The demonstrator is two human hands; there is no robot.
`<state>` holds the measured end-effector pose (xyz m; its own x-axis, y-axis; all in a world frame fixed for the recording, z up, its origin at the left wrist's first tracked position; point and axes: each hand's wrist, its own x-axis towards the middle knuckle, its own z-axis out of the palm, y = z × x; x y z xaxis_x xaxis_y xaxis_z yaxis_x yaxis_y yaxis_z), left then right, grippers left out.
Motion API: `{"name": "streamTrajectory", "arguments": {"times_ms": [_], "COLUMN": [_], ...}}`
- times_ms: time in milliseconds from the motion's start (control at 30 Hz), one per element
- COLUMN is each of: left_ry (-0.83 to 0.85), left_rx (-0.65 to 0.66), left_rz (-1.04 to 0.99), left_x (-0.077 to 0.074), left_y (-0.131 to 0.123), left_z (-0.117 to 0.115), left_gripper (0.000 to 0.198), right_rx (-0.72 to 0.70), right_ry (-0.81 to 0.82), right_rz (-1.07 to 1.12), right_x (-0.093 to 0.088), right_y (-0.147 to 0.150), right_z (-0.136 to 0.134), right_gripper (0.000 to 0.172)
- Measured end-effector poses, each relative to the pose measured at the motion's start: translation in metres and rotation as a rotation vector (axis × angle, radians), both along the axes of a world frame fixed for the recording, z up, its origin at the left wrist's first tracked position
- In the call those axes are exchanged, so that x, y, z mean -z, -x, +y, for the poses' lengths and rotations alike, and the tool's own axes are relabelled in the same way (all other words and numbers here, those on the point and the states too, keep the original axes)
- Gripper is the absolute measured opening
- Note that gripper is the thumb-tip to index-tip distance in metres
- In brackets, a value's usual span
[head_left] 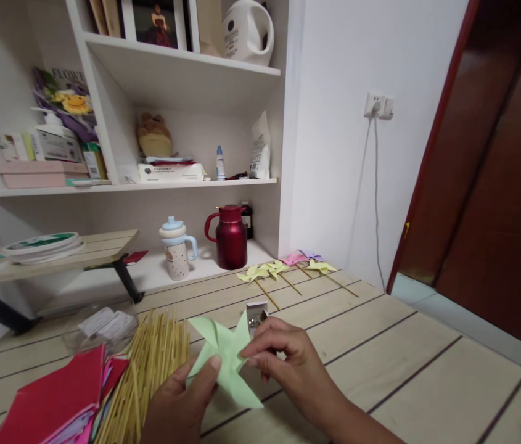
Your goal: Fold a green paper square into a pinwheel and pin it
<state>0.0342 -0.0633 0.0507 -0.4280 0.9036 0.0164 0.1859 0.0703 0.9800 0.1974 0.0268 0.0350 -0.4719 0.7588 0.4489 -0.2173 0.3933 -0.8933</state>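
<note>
A light green paper pinwheel (pixel 227 351) is held up over the table, its blades folded in. My left hand (pixel 186 394) grips it from the lower left, thumb pressed on the front of the paper. At its right side, my right hand (pixel 288 364) is closed in a pinch, thumb and forefinger together against the paper. Whatever lies between those fingertips is too small or hidden to name. Just behind my right hand stands a small open box (pixel 256 313) with little shiny pieces in it, partly covered by the pinwheel and hand.
Left of my hands lie a bundle of thin sticks (pixel 149 364) and a stack of coloured paper (pixel 57 394). Behind them is a clear plastic container (pixel 98 327). Several finished pinwheels (pixel 276 268) on sticks rest at the table's back. A red jug (pixel 231 237) and a cup (pixel 176 250) stand beyond.
</note>
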Motion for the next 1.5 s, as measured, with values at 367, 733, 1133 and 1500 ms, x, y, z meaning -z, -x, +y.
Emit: {"name": "streamTrajectory", "arguments": {"times_ms": [367, 733, 1133, 1500], "left_ry": [0.162, 0.172, 0.146, 0.202], "left_rx": [-0.12, -0.197, -0.185, -0.103], "left_rz": [-0.068, -0.023, 0.021, 0.021], "left_x": [-0.001, 0.001, -0.004, -0.004], "left_y": [-0.01, -0.015, -0.011, -0.013], "left_z": [0.002, 0.003, 0.003, 0.002], "left_gripper": [0.049, 0.048, 0.035, 0.047], "right_rx": [0.097, 0.237, 0.184, 0.251], "right_ry": [-0.079, -0.317, -0.256, -0.309], "right_rz": [-0.006, -0.062, -0.066, -0.122], "right_x": [0.001, -0.002, 0.001, -0.003], "right_y": [0.0, -0.001, -0.003, 0.0], "right_z": [0.0, -0.003, -0.003, -0.006], "right_gripper": [0.015, 0.012, 0.013, 0.014]}}
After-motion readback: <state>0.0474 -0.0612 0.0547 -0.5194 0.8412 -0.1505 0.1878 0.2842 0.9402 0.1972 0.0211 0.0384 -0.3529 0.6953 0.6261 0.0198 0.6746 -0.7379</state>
